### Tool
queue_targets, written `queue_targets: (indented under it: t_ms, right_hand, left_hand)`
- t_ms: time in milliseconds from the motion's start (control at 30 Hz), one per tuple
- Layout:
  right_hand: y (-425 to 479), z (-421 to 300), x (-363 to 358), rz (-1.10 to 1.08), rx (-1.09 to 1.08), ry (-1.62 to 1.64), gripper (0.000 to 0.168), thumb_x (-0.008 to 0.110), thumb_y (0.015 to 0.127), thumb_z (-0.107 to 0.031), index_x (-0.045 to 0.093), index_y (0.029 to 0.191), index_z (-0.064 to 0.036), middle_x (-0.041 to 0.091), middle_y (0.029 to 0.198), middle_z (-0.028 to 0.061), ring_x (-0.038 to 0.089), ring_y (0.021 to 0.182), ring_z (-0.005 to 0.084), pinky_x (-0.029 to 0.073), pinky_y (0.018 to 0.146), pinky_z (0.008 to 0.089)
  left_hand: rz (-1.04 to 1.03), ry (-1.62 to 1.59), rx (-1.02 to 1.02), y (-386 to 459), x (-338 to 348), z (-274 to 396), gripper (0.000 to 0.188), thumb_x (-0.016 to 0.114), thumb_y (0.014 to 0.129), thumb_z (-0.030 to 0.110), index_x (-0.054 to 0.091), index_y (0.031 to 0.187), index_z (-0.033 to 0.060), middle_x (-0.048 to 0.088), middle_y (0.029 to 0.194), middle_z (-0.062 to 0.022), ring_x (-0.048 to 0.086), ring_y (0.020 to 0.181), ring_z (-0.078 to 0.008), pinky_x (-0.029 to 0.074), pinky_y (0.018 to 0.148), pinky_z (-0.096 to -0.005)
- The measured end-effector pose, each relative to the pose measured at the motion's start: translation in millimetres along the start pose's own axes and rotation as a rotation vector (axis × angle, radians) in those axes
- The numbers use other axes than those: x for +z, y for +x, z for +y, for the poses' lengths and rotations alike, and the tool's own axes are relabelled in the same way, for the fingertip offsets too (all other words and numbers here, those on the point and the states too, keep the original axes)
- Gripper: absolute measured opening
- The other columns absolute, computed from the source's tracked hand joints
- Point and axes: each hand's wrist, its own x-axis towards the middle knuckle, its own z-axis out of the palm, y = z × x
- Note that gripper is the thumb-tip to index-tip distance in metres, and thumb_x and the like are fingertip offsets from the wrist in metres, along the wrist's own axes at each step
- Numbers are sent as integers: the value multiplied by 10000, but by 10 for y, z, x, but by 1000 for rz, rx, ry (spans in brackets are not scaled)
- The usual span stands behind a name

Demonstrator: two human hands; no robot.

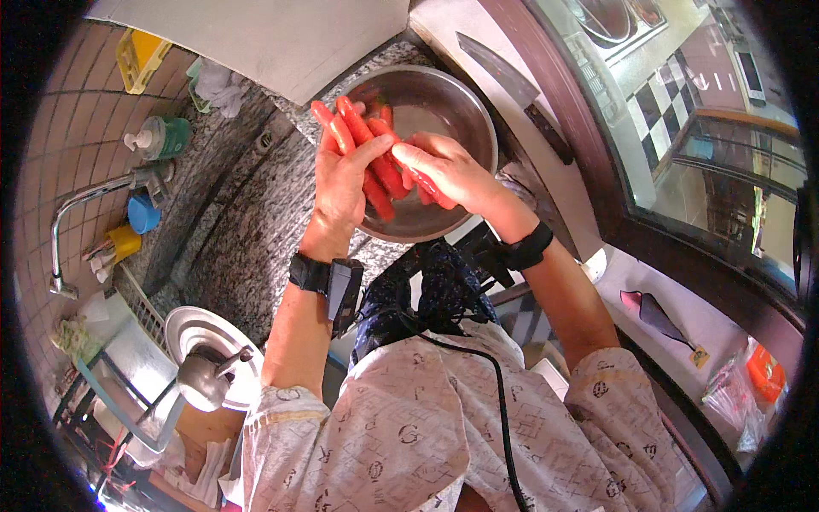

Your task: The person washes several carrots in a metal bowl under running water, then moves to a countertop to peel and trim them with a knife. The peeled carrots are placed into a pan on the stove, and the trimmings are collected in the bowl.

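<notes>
My left hand (339,182) holds several glossy red sausages (387,173) in a loose bundle, thumb across them. From the right, my right hand (457,168) meets the bundle, its fingers closed on sausages at that side. Both hands are above a round metal basin (478,125). Some red pieces show beyond the fingers, and whether they rest in the basin or in the grip is unclear. The undersides of the bundle and several fingertips are hidden.
A large knife (499,67) lies on the ledge right of the basin. Left are a granite sink (237,217), a curved faucet (93,192), a green pump bottle (167,137) and a blue cup (144,213). A metal ladle-like pot (201,382) stands lower left. A black cable (499,384) hangs before me.
</notes>
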Motion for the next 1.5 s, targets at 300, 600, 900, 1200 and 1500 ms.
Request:
queue_targets:
  t_ms: [300, 600, 900, 1200, 1500]
  right_hand:
    - [-90, 360, 322, 577, -152, -5, 447, 521, 1071, -395, 654, 954, 15, 603, 789, 137, 583, 754, 223, 469, 751, 360]
    - [41, 315, 276, 280, 51, 343, 553, 475, 1092, -487, 714, 1094, 11, 703, 972, 76, 627, 865, 138, 490, 834, 280]
    - [-303, 241, 310, 284, -343, -67, 400, 616, 1038, -277, 588, 1310, 15, 667, 1118, 161, 651, 1009, 236, 500, 894, 331]
    - [-401, 13, 142, 173, -764, -377, 510, 784, 900, -135, 610, 1364, -16, 669, 1071, 168, 681, 926, 273, 551, 812, 363]
    - [-480, 40, 73, -94, -372, -8, 501, 763, 937, -164, 623, 1409, -68, 715, 1208, 112, 695, 931, 171, 587, 780, 331]
  left_hand:
    - [149, -34, 91, 169, -17, -10, 213, 762, 910, 13, 672, 1100, 48, 696, 991, -38, 676, 889, -148, 556, 804, -303]
    - [-37, 34, -113, 78, 7, -6, 493, 733, 927, 40, 551, 1385, 41, 635, 1280, -57, 603, 1187, -177, 496, 1044, -348]
    - [74, -113, -33, 59, -115, -43, 275, 718, 917, 31, 623, 1173, 57, 667, 1135, -49, 667, 1010, -170, 553, 907, -344]
    - [35, -284, -193, -50, -36, 67, 372, 701, 955, 88, 595, 1310, 50, 655, 1242, -84, 641, 1150, -215, 529, 1000, -381]
    - [-106, -212, -311, -215, -190, 138, 423, 708, 944, 95, 572, 1338, 22, 655, 1264, -122, 642, 1165, -237, 523, 1024, -395]
